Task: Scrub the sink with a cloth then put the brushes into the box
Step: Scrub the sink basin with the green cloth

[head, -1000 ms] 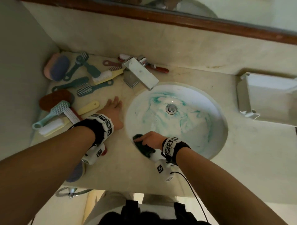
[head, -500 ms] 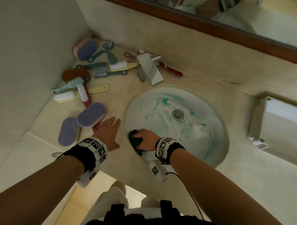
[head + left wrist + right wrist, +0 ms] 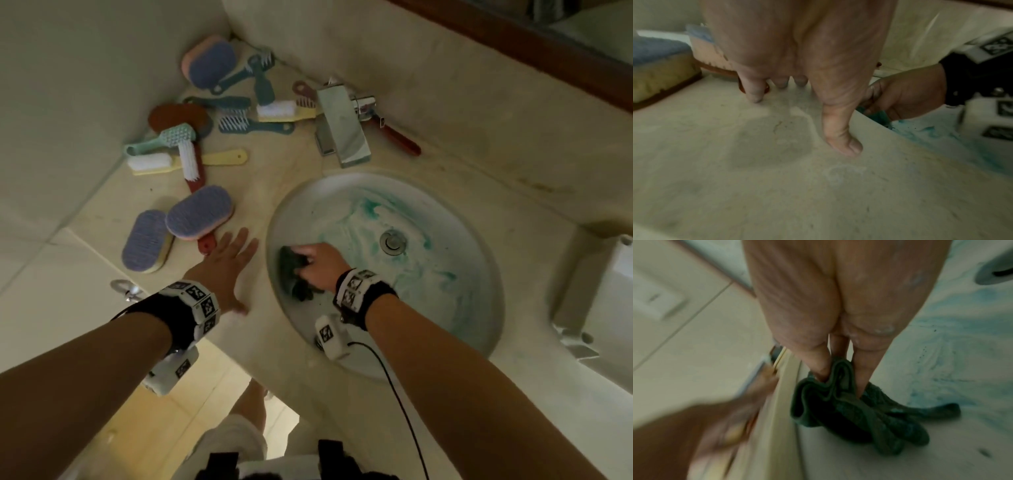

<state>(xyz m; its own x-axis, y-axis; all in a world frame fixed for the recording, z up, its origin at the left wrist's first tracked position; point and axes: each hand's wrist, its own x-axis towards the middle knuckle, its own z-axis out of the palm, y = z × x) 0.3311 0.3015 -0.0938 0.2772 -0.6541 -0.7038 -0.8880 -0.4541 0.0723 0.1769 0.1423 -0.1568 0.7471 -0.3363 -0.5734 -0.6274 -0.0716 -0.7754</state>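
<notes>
A round white sink (image 3: 479, 274) smeared with teal cleaner sits in the beige counter. My right hand (image 3: 320, 262) grips a bunched dark green cloth (image 3: 291, 270) (image 3: 849, 405) against the basin's left inner wall. My left hand (image 3: 226, 260) (image 3: 797, 68) lies flat on the counter just left of the rim, fingers straight and spread. Several brushes (image 3: 219, 137) lie scattered at the counter's far left corner, and two purple scrub pads (image 3: 198, 212) lie nearer my left hand. The white box (image 3: 603, 308) stands at the right edge.
A square chrome tap (image 3: 342, 126) overhangs the sink's far rim, with a red-handled brush (image 3: 397, 137) behind it. The drain plug (image 3: 393, 241) sits mid-basin. Walls close the left and far sides. The counter's near edge drops to the floor by my legs.
My right hand has carried the cloth from the near rim up the basin's left wall. My left hand has stayed planted on the counter. The camera has swung left.
</notes>
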